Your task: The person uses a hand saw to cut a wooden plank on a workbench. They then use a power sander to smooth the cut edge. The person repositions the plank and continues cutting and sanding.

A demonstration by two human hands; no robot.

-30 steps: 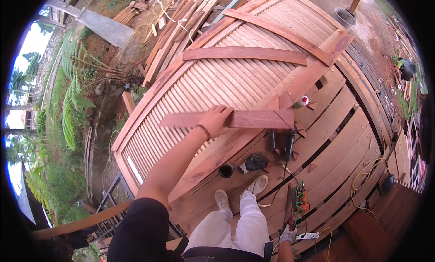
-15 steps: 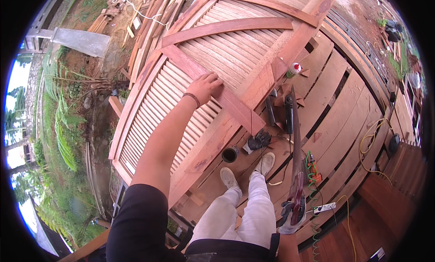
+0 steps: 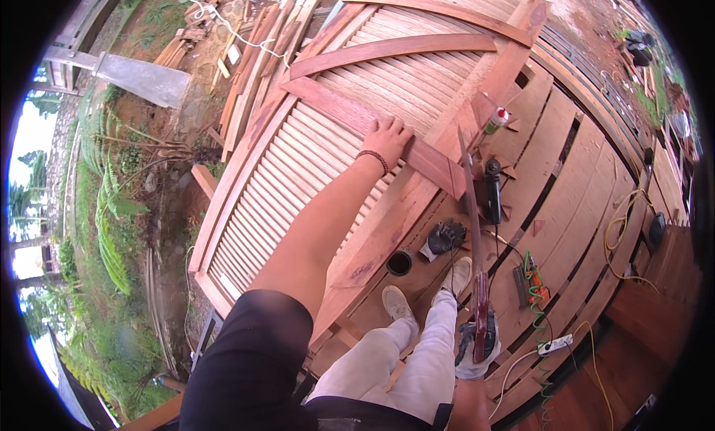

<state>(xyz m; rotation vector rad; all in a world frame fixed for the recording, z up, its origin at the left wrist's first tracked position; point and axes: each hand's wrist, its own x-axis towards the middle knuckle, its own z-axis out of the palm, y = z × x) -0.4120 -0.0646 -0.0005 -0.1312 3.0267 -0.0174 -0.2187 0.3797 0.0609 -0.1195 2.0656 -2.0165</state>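
Note:
My bare left hand (image 3: pixel 386 143), with a bracelet at the wrist, is closed over a reddish wooden board (image 3: pixel 335 108), fingers bent over its far edge. That board lies slantwise across a large louvered wooden panel (image 3: pixel 279 166). A thin dark line crosses it near its right end. In my gloved right hand (image 3: pixel 477 345) is a handsaw with a reddish-brown handle (image 3: pixel 482 312). Its blade (image 3: pixel 473 219), seen nearly edge-on, points away from me beside the board's right end. Whether the teeth touch the wood I cannot tell.
Curved wooden strips (image 3: pixel 402 49) lie on the panel's far part. On the plank deck are a black cup (image 3: pixel 399 263), a dark glove (image 3: pixel 447 237), a black power tool (image 3: pixel 492 190), a red-capped bottle (image 3: pixel 497 120), an orange tool (image 3: pixel 536 286), a power strip (image 3: pixel 555 344) and cords.
My left hand has shifted along the board toward its right end. The saw has come left, closer to that end. The whole view has turned slightly.

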